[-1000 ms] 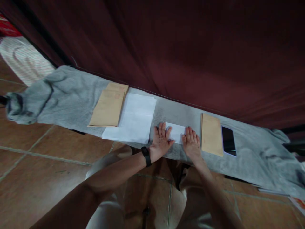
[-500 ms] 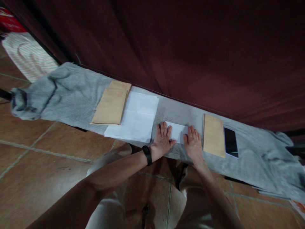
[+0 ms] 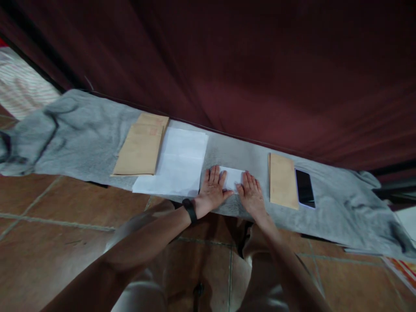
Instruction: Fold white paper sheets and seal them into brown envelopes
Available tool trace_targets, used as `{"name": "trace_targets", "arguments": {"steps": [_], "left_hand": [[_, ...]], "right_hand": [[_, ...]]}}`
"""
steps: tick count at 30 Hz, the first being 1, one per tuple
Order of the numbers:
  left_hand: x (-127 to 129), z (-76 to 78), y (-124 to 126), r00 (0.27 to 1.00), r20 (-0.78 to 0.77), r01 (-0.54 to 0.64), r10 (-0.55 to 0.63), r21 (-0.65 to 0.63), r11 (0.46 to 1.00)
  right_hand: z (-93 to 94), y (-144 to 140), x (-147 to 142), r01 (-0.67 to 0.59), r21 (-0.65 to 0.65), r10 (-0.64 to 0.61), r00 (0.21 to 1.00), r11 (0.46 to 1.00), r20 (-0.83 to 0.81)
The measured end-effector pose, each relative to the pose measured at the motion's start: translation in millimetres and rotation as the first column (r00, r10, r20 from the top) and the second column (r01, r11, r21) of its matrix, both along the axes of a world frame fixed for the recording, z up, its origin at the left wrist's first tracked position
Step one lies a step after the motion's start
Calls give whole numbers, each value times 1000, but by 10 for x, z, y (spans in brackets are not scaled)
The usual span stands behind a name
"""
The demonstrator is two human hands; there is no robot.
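Observation:
My left hand lies flat, fingers together, on the left part of a small folded white paper. My right hand presses flat on the paper's right part. The paper rests on a narrow bench covered by a grey cloth. A black band sits on my left wrist. Only a strip of the paper shows between and above my fingers.
Left of my hands lie white sheets and a stack of brown envelopes. To the right are one brown envelope and a black phone. A dark red curtain hangs behind the bench. Brown floor tiles lie below.
My hands have slid closer together over the folded paper, covering more of it. The camera view has shifted slightly.

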State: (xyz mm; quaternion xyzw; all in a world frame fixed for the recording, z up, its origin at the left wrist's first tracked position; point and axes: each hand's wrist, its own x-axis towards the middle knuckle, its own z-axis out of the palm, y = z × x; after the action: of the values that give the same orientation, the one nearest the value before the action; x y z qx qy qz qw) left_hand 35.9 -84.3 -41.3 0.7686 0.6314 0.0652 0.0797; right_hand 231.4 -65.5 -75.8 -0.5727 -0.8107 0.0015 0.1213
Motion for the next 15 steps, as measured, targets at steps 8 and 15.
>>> {"name": "trace_targets", "arguments": {"steps": [8,15], "left_hand": [[-49,78,31,999,18,-37,36,1,999],[-181,174,224,920,368,-123,136,-59,991]], "right_hand": [[3,12,16,79,3,-79,997,997,-4],[21,23,-8,96,-20,-95,995,995,13]]}}
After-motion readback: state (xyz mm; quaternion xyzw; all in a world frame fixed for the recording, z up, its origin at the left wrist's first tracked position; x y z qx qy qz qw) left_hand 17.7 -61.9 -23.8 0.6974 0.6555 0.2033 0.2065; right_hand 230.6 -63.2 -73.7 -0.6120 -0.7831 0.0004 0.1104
